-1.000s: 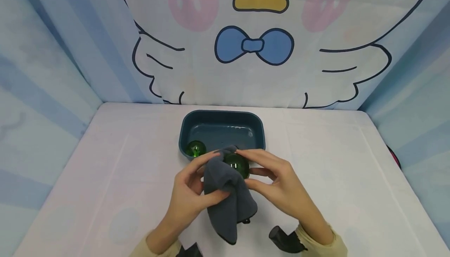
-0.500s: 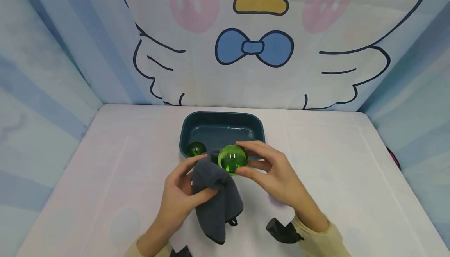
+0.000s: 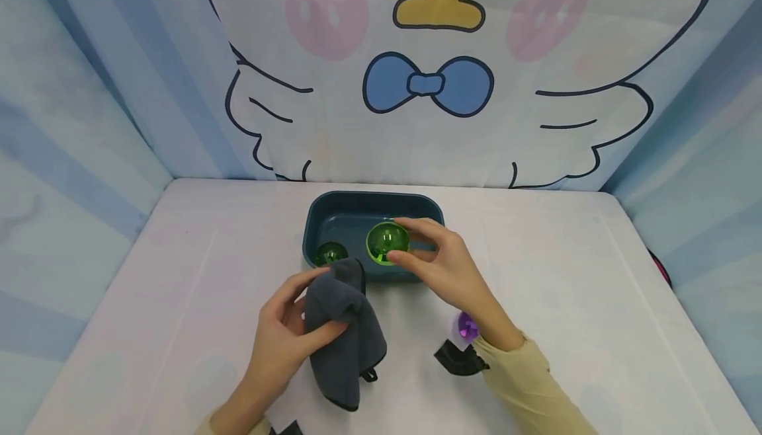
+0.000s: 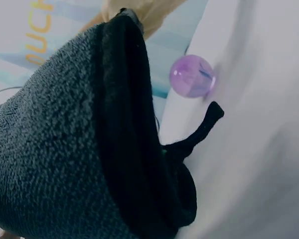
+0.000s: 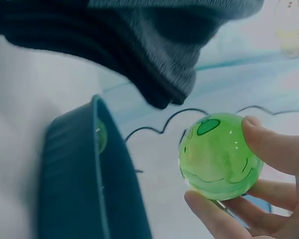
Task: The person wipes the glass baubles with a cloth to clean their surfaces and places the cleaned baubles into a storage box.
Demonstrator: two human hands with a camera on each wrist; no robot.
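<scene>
A clear green ball (image 3: 387, 242) is pinched between the thumb and fingers of my right hand (image 3: 442, 260), above the front of a dark teal basin (image 3: 374, 201). Inside the basin, at its left front corner, lies a second green ball (image 3: 330, 253). My left hand (image 3: 284, 330) grips a folded dark grey cloth (image 3: 345, 336) in front of the basin, thumb on top. The cloth's dark edge and small hanging loop (image 4: 199, 132) fill much of the left wrist view. In the right wrist view the held green ball (image 5: 220, 157) is beside the basin's wall (image 5: 72, 174).
A clear purple ball (image 3: 467, 326) lies on the white table (image 3: 565, 276), partly behind my right wrist. It also shows as a pale purple ball (image 4: 192, 76) in the left wrist view. A printed curtain (image 3: 428, 137) stands behind the table's far edge.
The right hand has drawn the green ball away from the cloth and carried it forward over the basin. The left hand, with the cloth, has shifted left and slightly toward me.
</scene>
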